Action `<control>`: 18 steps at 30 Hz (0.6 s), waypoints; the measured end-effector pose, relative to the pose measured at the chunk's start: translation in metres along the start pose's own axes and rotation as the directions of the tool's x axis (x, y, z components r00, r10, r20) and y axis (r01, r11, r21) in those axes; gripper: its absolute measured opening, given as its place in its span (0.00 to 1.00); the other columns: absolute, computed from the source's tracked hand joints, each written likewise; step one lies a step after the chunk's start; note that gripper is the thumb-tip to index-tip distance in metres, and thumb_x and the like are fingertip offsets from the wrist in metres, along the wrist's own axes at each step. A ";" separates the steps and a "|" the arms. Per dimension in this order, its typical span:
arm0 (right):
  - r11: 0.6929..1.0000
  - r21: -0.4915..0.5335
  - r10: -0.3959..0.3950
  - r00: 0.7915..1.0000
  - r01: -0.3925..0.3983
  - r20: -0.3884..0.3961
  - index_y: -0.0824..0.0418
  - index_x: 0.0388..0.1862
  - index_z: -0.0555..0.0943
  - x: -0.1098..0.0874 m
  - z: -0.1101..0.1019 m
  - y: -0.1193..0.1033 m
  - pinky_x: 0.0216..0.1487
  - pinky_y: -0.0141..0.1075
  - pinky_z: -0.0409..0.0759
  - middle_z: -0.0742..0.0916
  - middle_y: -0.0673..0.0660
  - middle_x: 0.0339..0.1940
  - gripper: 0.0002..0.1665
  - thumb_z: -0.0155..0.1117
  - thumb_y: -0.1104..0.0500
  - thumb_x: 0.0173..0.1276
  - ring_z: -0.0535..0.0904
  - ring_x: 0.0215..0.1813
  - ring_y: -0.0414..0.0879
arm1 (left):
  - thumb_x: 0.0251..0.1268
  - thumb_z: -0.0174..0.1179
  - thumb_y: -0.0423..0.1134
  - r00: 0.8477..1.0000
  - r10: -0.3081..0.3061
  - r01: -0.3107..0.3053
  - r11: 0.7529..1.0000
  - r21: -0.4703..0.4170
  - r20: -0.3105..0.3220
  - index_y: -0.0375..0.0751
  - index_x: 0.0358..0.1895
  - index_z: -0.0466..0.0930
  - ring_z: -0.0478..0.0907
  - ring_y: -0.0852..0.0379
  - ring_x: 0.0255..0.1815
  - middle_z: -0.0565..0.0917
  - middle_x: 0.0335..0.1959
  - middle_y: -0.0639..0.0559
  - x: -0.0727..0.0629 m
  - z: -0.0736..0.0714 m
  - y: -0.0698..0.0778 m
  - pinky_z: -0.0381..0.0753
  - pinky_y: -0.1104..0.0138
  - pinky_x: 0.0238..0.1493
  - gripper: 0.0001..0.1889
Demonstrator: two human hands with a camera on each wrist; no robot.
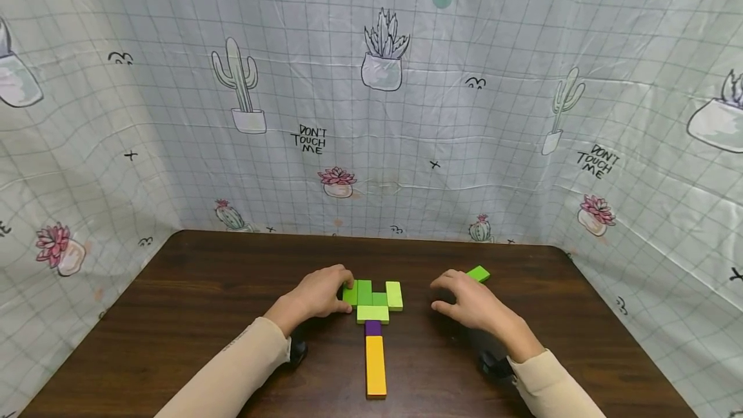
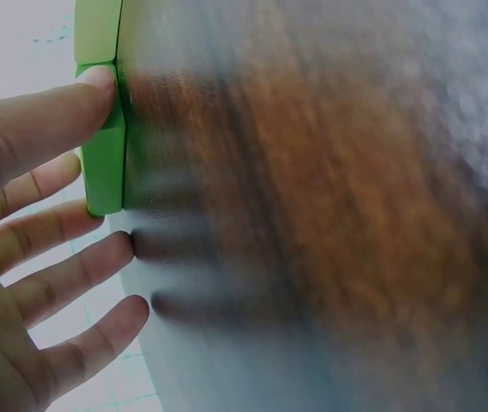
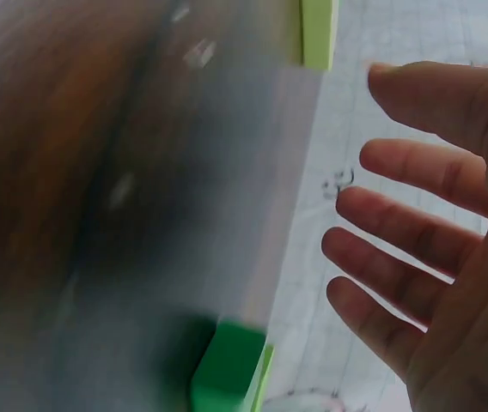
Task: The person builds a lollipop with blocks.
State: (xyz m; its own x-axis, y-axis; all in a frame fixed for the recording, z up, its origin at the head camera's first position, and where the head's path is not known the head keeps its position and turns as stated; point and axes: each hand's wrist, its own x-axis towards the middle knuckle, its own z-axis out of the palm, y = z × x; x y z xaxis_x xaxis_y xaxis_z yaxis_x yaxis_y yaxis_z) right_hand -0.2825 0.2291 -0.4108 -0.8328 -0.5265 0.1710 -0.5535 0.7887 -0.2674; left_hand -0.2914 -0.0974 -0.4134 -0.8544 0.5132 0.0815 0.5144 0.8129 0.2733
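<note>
My left hand (image 1: 316, 292) pinches a green block (image 1: 350, 297) at the left end of a flat arrangement, thumb on its near end and fingers at the far end. Beside that block lie another green block (image 1: 364, 292), a shorter green one (image 1: 379, 298) and an upright light green block (image 1: 394, 295). A light green block (image 1: 373, 315) lies crosswise below them, followed by a purple block (image 1: 373, 328) and a long yellow block (image 1: 375, 366). Over the table to the right, my right hand (image 1: 467, 298) has loosely bent, spread fingers (image 3: 399, 219) with nothing between them.
A separate green block (image 1: 478, 274) lies just beyond my right hand, partly covered by it in the head view. The dark wooden table (image 1: 232, 263) meets a patterned cloth (image 1: 290, 199) at its back and sides.
</note>
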 end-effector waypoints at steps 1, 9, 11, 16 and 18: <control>1.000 -0.004 0.008 1.000 -0.008 -0.004 0.60 0.53 0.81 -0.004 -0.001 0.003 0.52 0.48 0.75 0.81 0.53 0.51 0.23 0.69 0.51 0.62 0.77 0.54 0.52 | 0.53 0.71 0.50 1.000 0.001 -0.001 1.000 0.000 0.001 0.45 0.46 0.78 0.75 0.54 0.42 0.76 0.43 0.53 0.000 0.000 0.000 0.77 0.59 0.44 0.20; 0.997 -0.021 0.076 0.997 -0.076 -0.006 0.58 0.54 0.80 -0.028 -0.009 0.025 0.54 0.53 0.73 0.80 0.58 0.56 0.27 0.73 0.49 0.57 0.75 0.59 0.57 | 0.53 0.71 0.49 1.000 -0.006 0.006 1.000 -0.004 0.006 0.45 0.46 0.79 0.75 0.54 0.40 0.76 0.43 0.53 0.001 -0.002 -0.002 0.76 0.59 0.42 0.20; 0.995 -0.021 0.096 0.995 -0.096 -0.001 0.58 0.54 0.81 -0.032 -0.011 0.030 0.53 0.54 0.73 0.79 0.59 0.56 0.28 0.73 0.49 0.56 0.74 0.59 0.58 | 0.53 0.71 0.49 1.000 -0.006 0.006 1.000 -0.006 0.005 0.44 0.46 0.79 0.75 0.54 0.40 0.76 0.42 0.53 0.001 -0.003 -0.001 0.76 0.59 0.42 0.20; 0.990 -0.013 0.140 0.989 -0.139 0.043 0.59 0.54 0.80 -0.042 -0.016 0.041 0.51 0.53 0.74 0.79 0.59 0.56 0.28 0.73 0.49 0.56 0.75 0.57 0.58 | 0.53 0.71 0.49 1.000 -0.001 0.001 1.000 -0.007 0.015 0.44 0.46 0.79 0.75 0.54 0.40 0.76 0.42 0.53 0.000 -0.002 -0.001 0.77 0.59 0.43 0.20; 0.988 -0.009 0.154 0.987 -0.154 0.049 0.60 0.54 0.80 -0.044 -0.018 0.044 0.50 0.53 0.75 0.79 0.58 0.55 0.28 0.73 0.50 0.57 0.76 0.56 0.57 | 0.53 0.71 0.49 1.000 0.001 -0.001 1.000 -0.005 0.013 0.44 0.46 0.79 0.75 0.54 0.41 0.76 0.42 0.53 0.000 -0.003 -0.001 0.77 0.59 0.43 0.20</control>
State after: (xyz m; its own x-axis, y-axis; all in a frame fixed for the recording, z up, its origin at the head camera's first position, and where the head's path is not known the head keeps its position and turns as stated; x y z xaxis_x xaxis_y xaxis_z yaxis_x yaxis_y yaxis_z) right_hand -0.2703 0.2920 -0.4132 -0.9069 -0.4136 0.0809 -0.4188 0.8631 -0.2822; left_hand -0.2923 -0.0989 -0.4112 -0.8530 0.5173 0.0689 0.5145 0.8113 0.2777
